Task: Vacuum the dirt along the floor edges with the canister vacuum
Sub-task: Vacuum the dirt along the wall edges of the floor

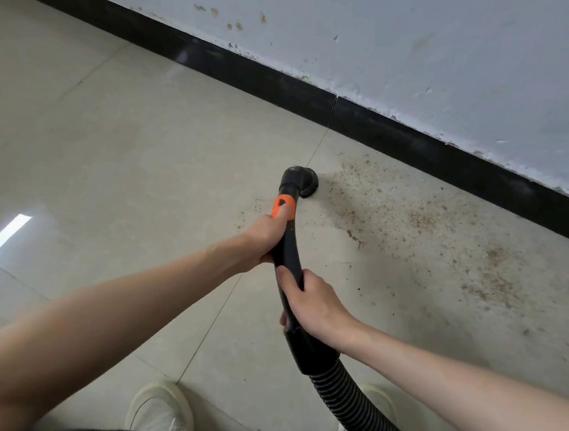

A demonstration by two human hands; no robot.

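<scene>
A black curved vacuum wand (287,246) with an orange band (284,206) ends in a round brush nozzle (301,182) that sits on the beige tiled floor. My left hand (262,237) grips the wand just below the orange band. Lower down, my right hand (313,303) grips the wand above the cuff where the ribbed black hose (345,403) begins. Brown dirt (413,219) is scattered over the tile to the right of the nozzle, up to the black baseboard (387,128). The canister is out of view.
A white wall (427,56) with chipped paint rises above the baseboard. The hose runs down past my right shoe (376,405); my left shoe (161,407) stands at the bottom centre. The tiles to the left (111,131) show little dirt.
</scene>
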